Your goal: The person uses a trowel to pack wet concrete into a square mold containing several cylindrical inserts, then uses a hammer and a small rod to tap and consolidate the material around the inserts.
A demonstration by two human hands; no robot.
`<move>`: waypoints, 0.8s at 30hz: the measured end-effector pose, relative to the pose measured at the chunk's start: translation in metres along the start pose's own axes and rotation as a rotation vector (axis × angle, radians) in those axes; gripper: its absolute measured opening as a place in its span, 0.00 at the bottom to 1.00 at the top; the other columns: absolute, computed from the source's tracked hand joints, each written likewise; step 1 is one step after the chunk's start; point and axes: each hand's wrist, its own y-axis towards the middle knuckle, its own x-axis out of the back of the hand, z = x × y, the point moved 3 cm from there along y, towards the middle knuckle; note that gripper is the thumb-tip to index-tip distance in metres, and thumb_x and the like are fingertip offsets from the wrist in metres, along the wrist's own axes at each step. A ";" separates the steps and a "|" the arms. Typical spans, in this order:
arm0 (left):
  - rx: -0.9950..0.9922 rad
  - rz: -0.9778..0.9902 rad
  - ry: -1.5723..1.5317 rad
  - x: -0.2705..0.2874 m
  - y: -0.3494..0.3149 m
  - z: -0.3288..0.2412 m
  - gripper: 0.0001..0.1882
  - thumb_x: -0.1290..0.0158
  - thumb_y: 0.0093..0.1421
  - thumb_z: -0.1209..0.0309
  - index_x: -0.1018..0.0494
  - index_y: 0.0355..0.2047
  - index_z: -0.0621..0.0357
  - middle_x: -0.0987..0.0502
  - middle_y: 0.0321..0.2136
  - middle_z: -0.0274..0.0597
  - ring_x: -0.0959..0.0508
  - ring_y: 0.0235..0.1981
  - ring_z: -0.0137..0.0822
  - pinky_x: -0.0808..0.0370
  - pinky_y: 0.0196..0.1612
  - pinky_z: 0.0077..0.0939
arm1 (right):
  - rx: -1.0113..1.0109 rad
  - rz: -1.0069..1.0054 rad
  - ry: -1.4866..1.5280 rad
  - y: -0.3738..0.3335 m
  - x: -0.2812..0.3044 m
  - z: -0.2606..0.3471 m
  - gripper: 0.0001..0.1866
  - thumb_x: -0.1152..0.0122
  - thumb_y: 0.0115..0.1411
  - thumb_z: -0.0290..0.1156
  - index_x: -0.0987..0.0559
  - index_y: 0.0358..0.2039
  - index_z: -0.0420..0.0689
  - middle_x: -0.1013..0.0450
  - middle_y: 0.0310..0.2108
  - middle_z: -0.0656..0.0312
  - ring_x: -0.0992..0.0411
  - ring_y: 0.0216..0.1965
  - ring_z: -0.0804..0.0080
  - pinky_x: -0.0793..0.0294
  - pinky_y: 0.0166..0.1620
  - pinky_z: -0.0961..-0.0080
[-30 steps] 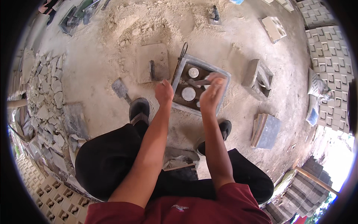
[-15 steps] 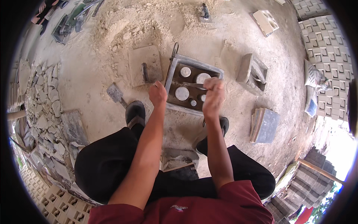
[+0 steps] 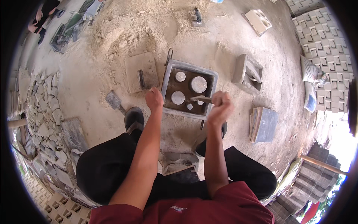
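1. Where the person's left foot rests, a small shovel lies just beside it; a flat board with a dark handle lies farther forward;
2. left hand, fingers curled closed, is near the left wall of the grey frame; cannot tell whether it grips anything;
3. frame sits on the ground ahead, between the feet; pale discs stand inside;
4. thin tool reaches over the discs; contact unclear;
5. right hand, blurred, is closed around the tool's outer end.
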 end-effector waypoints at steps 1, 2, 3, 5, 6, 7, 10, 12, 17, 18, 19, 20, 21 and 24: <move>-0.018 0.012 -0.010 -0.005 -0.004 -0.004 0.28 0.65 0.60 0.56 0.25 0.28 0.72 0.24 0.30 0.66 0.26 0.37 0.66 0.31 0.43 0.53 | 0.021 0.053 -0.065 0.001 0.004 -0.014 0.21 0.66 0.64 0.32 0.42 0.13 0.42 0.44 0.14 0.63 0.45 0.20 0.76 0.45 0.26 0.77; -0.030 0.030 -0.013 -0.009 -0.008 -0.006 0.28 0.65 0.60 0.56 0.25 0.28 0.72 0.24 0.30 0.66 0.26 0.37 0.66 0.31 0.43 0.53 | 0.040 0.106 -0.131 0.004 0.011 -0.025 0.20 0.66 0.63 0.30 0.43 0.13 0.43 0.44 0.14 0.64 0.45 0.20 0.76 0.46 0.25 0.77; 0.014 0.041 -0.012 -0.007 -0.008 -0.005 0.28 0.65 0.60 0.56 0.24 0.29 0.72 0.24 0.30 0.66 0.25 0.37 0.65 0.31 0.43 0.53 | 0.031 0.044 -0.136 0.010 0.015 -0.029 0.19 0.67 0.61 0.29 0.43 0.13 0.43 0.43 0.14 0.63 0.45 0.19 0.77 0.47 0.24 0.77; 0.057 0.024 -0.008 0.002 0.002 -0.001 0.28 0.65 0.60 0.56 0.24 0.29 0.72 0.24 0.30 0.66 0.25 0.37 0.65 0.31 0.43 0.53 | 0.048 -0.008 -0.013 0.008 0.013 -0.008 0.18 0.67 0.61 0.28 0.43 0.13 0.42 0.42 0.13 0.62 0.44 0.19 0.77 0.46 0.24 0.78; 0.064 0.039 -0.008 -0.001 -0.001 0.000 0.28 0.65 0.60 0.56 0.24 0.29 0.71 0.24 0.31 0.66 0.25 0.37 0.65 0.31 0.43 0.53 | 0.063 -0.072 0.082 0.006 0.018 0.004 0.17 0.67 0.61 0.28 0.43 0.13 0.41 0.42 0.13 0.62 0.44 0.19 0.77 0.46 0.24 0.78; 0.072 0.054 -0.008 -0.003 -0.003 0.001 0.28 0.66 0.60 0.56 0.24 0.29 0.71 0.24 0.31 0.66 0.25 0.37 0.64 0.31 0.43 0.53 | 0.128 -0.084 0.040 0.005 0.018 0.008 0.18 0.66 0.61 0.28 0.43 0.13 0.41 0.43 0.13 0.63 0.45 0.18 0.77 0.47 0.23 0.78; 0.050 0.041 0.015 -0.005 -0.008 -0.001 0.29 0.66 0.60 0.56 0.24 0.29 0.71 0.24 0.31 0.66 0.25 0.37 0.64 0.31 0.43 0.53 | 0.075 0.001 -0.239 0.013 0.009 -0.011 0.18 0.67 0.61 0.28 0.46 0.13 0.45 0.45 0.12 0.65 0.48 0.18 0.78 0.49 0.22 0.77; 0.031 0.032 0.016 -0.004 -0.003 -0.002 0.29 0.66 0.60 0.56 0.24 0.29 0.71 0.24 0.32 0.66 0.25 0.38 0.65 0.31 0.44 0.53 | -0.008 -0.017 -0.246 0.024 0.012 -0.005 0.18 0.68 0.62 0.28 0.46 0.13 0.45 0.46 0.12 0.65 0.48 0.18 0.78 0.48 0.23 0.78; 0.023 0.051 0.005 -0.008 -0.006 -0.005 0.29 0.66 0.60 0.56 0.24 0.30 0.71 0.24 0.32 0.67 0.25 0.38 0.65 0.31 0.45 0.52 | 0.090 -0.098 -0.118 0.008 0.019 -0.012 0.19 0.68 0.62 0.28 0.45 0.13 0.43 0.46 0.12 0.66 0.48 0.18 0.78 0.48 0.23 0.77; 0.036 0.053 0.027 -0.006 -0.003 -0.002 0.29 0.66 0.60 0.56 0.24 0.30 0.71 0.24 0.32 0.67 0.25 0.39 0.65 0.31 0.45 0.52 | 0.058 -0.037 -0.231 0.012 0.010 -0.014 0.18 0.68 0.61 0.28 0.45 0.12 0.45 0.46 0.12 0.66 0.49 0.18 0.78 0.49 0.23 0.77; 0.048 0.056 0.049 -0.005 0.000 0.000 0.29 0.66 0.60 0.56 0.24 0.30 0.71 0.24 0.33 0.66 0.25 0.39 0.65 0.31 0.45 0.52 | -0.055 -0.084 -0.088 0.018 0.009 -0.014 0.18 0.69 0.61 0.28 0.46 0.12 0.46 0.46 0.12 0.66 0.48 0.18 0.78 0.48 0.23 0.77; 0.050 0.049 0.048 -0.005 0.001 0.002 0.29 0.66 0.60 0.56 0.24 0.30 0.71 0.24 0.33 0.66 0.25 0.39 0.65 0.31 0.45 0.52 | -0.055 -0.079 -0.084 0.016 0.010 -0.008 0.18 0.69 0.61 0.28 0.46 0.12 0.46 0.46 0.12 0.66 0.48 0.18 0.78 0.48 0.23 0.77; 0.034 0.025 0.059 -0.002 0.006 0.007 0.29 0.66 0.61 0.55 0.24 0.30 0.71 0.24 0.33 0.67 0.25 0.39 0.65 0.31 0.45 0.52 | -0.009 -0.116 -0.005 0.012 0.001 0.009 0.18 0.69 0.61 0.28 0.45 0.12 0.46 0.46 0.12 0.66 0.48 0.19 0.78 0.48 0.23 0.77; 0.011 0.047 0.038 -0.005 -0.006 -0.002 0.29 0.65 0.61 0.55 0.24 0.30 0.71 0.24 0.33 0.67 0.25 0.39 0.65 0.31 0.45 0.52 | 0.134 -0.160 0.008 0.001 0.002 -0.003 0.20 0.68 0.64 0.31 0.46 0.13 0.48 0.50 0.12 0.68 0.51 0.16 0.76 0.48 0.23 0.76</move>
